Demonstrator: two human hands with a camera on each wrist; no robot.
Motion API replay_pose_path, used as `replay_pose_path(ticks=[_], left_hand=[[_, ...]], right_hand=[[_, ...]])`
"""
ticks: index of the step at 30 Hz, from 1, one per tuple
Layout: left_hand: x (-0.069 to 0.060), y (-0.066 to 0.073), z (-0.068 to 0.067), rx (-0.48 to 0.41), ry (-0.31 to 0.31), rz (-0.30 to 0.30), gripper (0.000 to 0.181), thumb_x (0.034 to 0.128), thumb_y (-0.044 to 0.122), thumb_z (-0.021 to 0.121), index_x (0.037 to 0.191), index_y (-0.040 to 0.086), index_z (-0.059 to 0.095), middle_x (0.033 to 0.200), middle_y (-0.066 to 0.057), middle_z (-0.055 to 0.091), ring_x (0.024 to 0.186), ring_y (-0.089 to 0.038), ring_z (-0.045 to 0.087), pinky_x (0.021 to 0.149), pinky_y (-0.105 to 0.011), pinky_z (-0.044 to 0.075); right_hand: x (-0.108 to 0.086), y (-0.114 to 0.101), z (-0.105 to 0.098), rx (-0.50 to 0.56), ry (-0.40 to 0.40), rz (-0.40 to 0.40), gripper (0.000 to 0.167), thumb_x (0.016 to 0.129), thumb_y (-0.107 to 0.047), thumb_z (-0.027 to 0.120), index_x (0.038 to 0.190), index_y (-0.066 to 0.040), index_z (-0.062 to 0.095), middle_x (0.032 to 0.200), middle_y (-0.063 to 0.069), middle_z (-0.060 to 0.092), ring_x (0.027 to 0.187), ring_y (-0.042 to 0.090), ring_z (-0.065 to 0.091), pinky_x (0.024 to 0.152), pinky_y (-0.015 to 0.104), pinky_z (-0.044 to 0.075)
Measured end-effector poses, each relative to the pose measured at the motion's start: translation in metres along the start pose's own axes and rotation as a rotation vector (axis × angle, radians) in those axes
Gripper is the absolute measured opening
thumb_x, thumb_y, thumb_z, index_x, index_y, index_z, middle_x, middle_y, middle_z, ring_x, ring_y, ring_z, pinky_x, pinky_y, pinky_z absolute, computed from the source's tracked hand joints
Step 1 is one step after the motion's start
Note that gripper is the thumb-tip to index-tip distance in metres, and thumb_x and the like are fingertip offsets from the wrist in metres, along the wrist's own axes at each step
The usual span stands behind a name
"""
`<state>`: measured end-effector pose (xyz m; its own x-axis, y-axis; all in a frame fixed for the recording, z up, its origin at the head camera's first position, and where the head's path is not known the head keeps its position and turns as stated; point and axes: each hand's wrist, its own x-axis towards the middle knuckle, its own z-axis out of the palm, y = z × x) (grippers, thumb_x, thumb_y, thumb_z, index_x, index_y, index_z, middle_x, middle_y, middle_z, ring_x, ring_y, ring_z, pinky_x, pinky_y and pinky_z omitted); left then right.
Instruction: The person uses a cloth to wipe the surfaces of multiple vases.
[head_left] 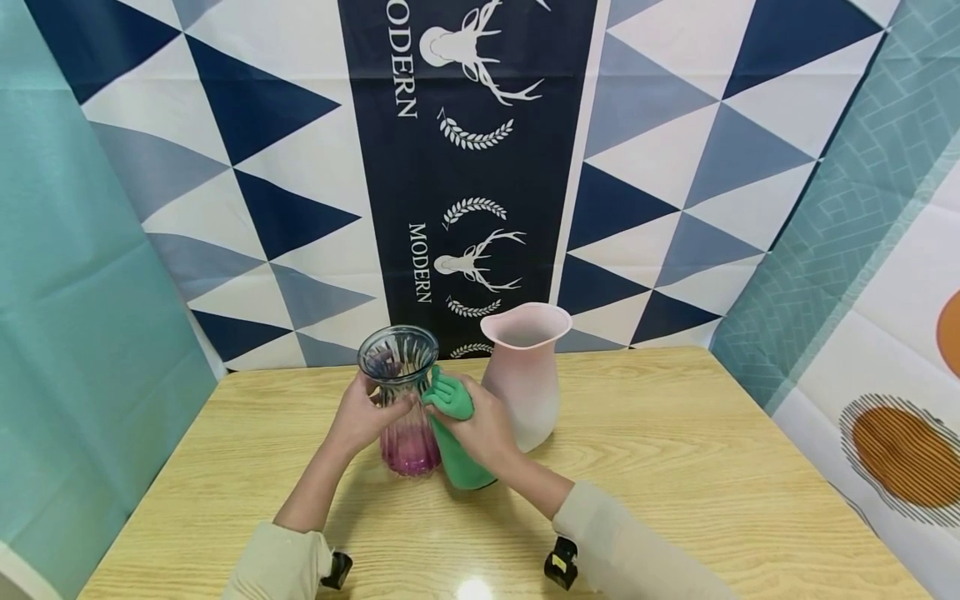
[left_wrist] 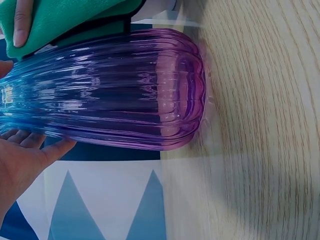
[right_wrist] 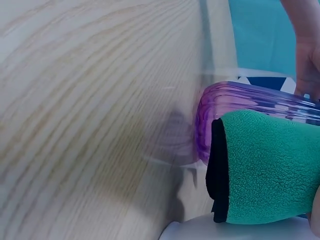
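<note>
A person's left hand (head_left: 365,418) has its grip curled round the neck of a ribbed, blue-to-purple glass vase (head_left: 408,448), upright at a pale wooden worktop (head_left: 660,467). The right hand's (head_left: 483,425) grip pinches a fuzzy, black-edged green cloth (head_left: 461,458) beside it, near a pink-and-white flared vase (head_left: 531,404).

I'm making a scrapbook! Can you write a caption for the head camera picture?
Left fingers hold a glass vase, right fingers a green cloth, beside a pink vase.
</note>
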<state>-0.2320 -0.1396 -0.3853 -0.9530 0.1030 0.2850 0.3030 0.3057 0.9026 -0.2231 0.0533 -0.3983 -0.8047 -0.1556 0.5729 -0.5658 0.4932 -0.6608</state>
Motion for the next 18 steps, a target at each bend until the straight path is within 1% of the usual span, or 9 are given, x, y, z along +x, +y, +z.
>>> replay_pose_path(ticks=[8, 12, 18], left_hand=[[0.0013, -0.0002, 0.0015, -0.005, 0.001, 0.022, 0.072, 0.0779, 0.009, 0.072, 0.140, 0.009, 0.034, 0.135, -0.019, 0.048, 0.128, -0.038, 0.043, 0.104, -0.057, 0.036], [0.0015, 0.0000, 0.0020, -0.002, 0.008, 0.028, 0.074, 0.0766, 0.007, 0.072, 0.140, 0.009, 0.034, 0.134, -0.020, 0.049, 0.127, -0.038, 0.044, 0.104, -0.057, 0.037], [0.0019, -0.0008, 0.0018, -0.006, 0.006, 0.033, 0.073, 0.0771, 0.005, 0.071, 0.140, 0.009, 0.034, 0.133, -0.020, 0.049, 0.126, -0.038, 0.045, 0.102, -0.056, 0.039]], right_hand=[[0.0041, -0.0038, -0.0003, 0.025, 0.012, -0.011, 0.050, 0.078, -0.028, 0.076, 0.123, -0.016, 0.058, 0.114, 0.002, 0.068, 0.104, 0.016, 0.064, 0.089, 0.033, 0.052], [0.0048, -0.0055, 0.0003, 0.033, 0.005, -0.006, 0.051, 0.079, -0.029, 0.075, 0.125, -0.017, 0.057, 0.116, 0.001, 0.067, 0.106, 0.015, 0.063, 0.090, 0.034, 0.051], [0.0046, -0.0060, 0.0007, 0.020, -0.012, -0.001, 0.050, 0.080, -0.027, 0.075, 0.125, -0.015, 0.057, 0.116, 0.002, 0.067, 0.106, 0.017, 0.063, 0.090, 0.035, 0.051]])
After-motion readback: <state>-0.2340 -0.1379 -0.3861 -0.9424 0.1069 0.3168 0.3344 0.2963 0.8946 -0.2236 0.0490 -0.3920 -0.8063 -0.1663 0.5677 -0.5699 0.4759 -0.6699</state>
